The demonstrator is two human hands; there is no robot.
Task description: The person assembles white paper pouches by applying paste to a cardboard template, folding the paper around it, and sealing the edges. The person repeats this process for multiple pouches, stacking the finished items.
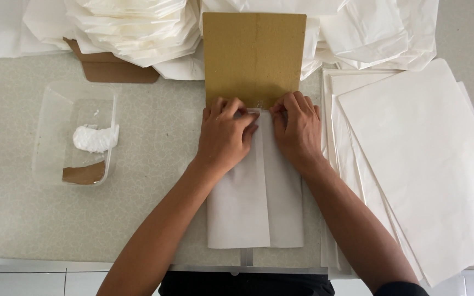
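A white sheet of paper is folded around a brown cardboard board that sticks out at its far end, on a pale speckled table. The two side flaps meet along a centre seam. My left hand presses fingers down on the top left of the folded paper at the seam. My right hand presses on the top right, fingertips at the paper's upper edge where it meets the cardboard. Both hands lie flat on the paper, thumbs close together.
A clear plastic tub at left holds white paste and a brown cardboard scrap. Flat white sheets are stacked at right. Piles of folded white paper lie along the far edge, with another brown board beneath them.
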